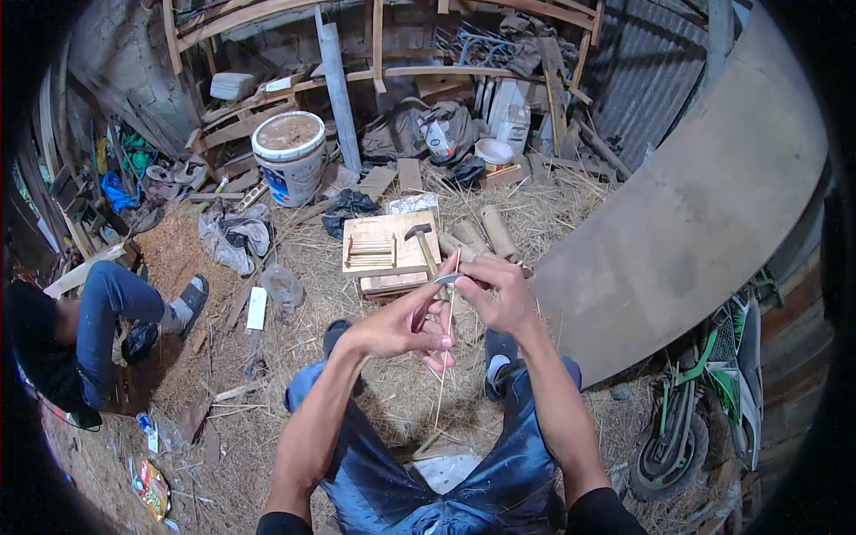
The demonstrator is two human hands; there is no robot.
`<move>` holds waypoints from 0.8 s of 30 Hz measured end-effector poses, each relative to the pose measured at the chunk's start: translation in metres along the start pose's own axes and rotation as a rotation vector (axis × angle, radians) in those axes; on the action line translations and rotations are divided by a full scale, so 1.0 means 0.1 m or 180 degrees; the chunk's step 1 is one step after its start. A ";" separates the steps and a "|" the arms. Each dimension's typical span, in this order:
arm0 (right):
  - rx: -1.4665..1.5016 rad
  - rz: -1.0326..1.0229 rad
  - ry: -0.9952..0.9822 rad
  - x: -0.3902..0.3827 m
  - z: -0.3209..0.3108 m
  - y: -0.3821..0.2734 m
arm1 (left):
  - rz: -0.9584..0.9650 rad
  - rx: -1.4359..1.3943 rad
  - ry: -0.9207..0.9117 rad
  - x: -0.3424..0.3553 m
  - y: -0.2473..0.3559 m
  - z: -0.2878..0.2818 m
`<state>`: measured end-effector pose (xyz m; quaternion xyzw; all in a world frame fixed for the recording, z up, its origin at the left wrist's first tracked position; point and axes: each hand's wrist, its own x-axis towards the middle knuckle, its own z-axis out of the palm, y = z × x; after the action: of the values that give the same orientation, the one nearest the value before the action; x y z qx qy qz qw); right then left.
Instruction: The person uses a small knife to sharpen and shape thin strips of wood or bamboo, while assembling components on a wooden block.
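Observation:
Above my knees, my left hand [401,323] is closed around a long thin strip [440,392] that looks like split bamboo. The strip runs nearly upright, its lower end hanging between my legs. My right hand [497,290] grips a small knife, and its short curved metal blade [448,278] lies across the upper part of the strip. The knife's handle is hidden in my fingers. Just beyond my hands a hammer [419,234] rests on a low wooden block [412,223], beside a small frame of thin sticks [371,251].
Cut bamboo sections [497,232] lie right of the block. A large lidded bucket [290,156] stands at the far left. Another person's bent leg [120,303] is at left. A curved sheet [678,223] leans on the right, above a small green-framed wheeled vehicle [704,374]. Straw [294,392] covers the ground.

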<state>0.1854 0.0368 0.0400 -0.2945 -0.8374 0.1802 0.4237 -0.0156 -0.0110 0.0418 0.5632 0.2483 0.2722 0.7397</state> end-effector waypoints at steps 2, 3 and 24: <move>0.0019 -0.0060 0.0096 0.03 0.01 -0.01 | -0.0044 -0.0007 0.0012 0.01 -0.02 -0.03; 0.0001 -0.0064 0.0063 0.04 0.01 0.01 | -0.0067 -0.0010 0.0021 0.01 -0.03 -0.03; 0.0179 -0.0199 0.0066 -0.01 0.05 0.04 | -0.0028 -0.0089 -0.0166 -0.02 0.03 0.02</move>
<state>0.1832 0.0388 0.0339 -0.2580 -0.8364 0.1874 0.4459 -0.0161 -0.0132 0.0450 0.5586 0.2276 0.2575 0.7549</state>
